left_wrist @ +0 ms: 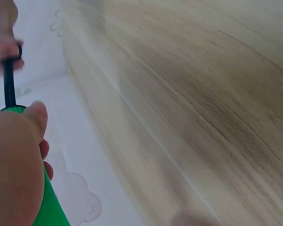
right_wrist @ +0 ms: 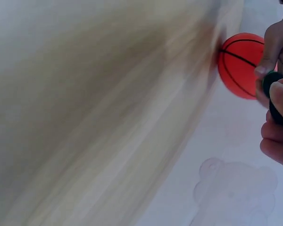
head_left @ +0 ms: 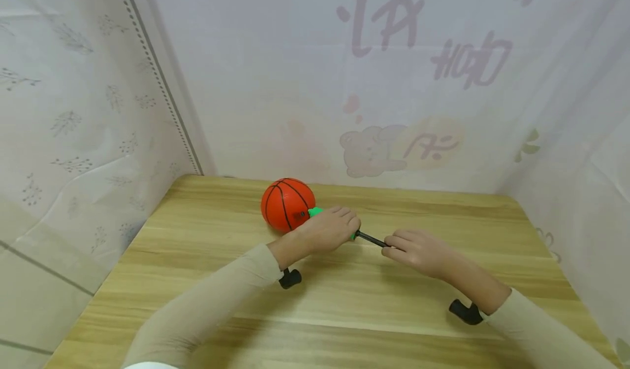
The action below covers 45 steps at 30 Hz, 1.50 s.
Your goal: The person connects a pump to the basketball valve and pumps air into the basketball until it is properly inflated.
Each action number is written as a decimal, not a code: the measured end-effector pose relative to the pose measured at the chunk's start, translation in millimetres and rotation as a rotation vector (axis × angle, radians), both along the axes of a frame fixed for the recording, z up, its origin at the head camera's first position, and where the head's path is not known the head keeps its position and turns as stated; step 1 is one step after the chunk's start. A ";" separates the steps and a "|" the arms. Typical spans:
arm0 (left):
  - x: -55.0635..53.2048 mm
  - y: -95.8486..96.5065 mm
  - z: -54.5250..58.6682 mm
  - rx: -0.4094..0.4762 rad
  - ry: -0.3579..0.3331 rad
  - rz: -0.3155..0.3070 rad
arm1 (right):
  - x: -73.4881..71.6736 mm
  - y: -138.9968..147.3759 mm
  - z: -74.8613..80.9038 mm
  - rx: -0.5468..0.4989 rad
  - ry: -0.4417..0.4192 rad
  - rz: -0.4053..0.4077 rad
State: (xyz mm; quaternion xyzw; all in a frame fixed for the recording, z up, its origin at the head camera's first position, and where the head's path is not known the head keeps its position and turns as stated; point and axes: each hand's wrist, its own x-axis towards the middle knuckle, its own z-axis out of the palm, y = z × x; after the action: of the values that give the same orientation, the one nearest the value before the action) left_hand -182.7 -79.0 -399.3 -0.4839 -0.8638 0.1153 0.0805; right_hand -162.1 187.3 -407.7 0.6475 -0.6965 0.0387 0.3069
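Ball (head_left: 285, 200) sits toward the back of the worktop (head_left: 384, 314), green pump (left_wrist: 53, 212) tip right beside it, can't tell if they're joined. Left grip (head_left: 332, 229) is wrapped round the pump, right grip (head_left: 418, 251) clamped on its black handle (right_wrist: 277, 113). Pump looks like light, stiff, slickish plastic, so I'd hold its middle firmly.

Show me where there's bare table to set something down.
The table looks bare left of the ball, beyond the right hand toward the far right corner, and between the two sleeves. It's crowded mid-table, where the left hand grips the green pump beside the ball and its black rod runs to the right hand.
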 end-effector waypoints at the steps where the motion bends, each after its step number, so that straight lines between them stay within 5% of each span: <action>1: 0.2 -0.8 0.4 -0.003 -0.009 0.002 | 3.1 6.3 -0.6 0.006 0.005 -0.006; 11: -0.7 -2.8 -4.9 0.008 -0.006 -0.027 | 17.9 40.0 -2.4 0.037 0.053 -0.036; 24: -2.8 5.7 -10.5 0.017 0.067 -0.046 | -11.0 -14.3 -3.9 0.089 0.052 -0.055; 31: -4.4 5.1 -6.3 0.025 -0.013 -0.019 | -16.4 -23.8 -2.5 0.040 0.024 -0.051; 45: -7.4 -4.3 -0.9 0.028 -0.040 -0.039 | 17.7 40.7 0.6 0.064 0.042 -0.083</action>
State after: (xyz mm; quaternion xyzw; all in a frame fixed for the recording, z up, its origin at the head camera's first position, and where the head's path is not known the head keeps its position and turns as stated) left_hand -190.1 -83.3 -400.2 -0.5016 -0.8572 0.0918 0.0721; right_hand -144.4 228.0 -407.1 0.6281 -0.7172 -0.0098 0.3019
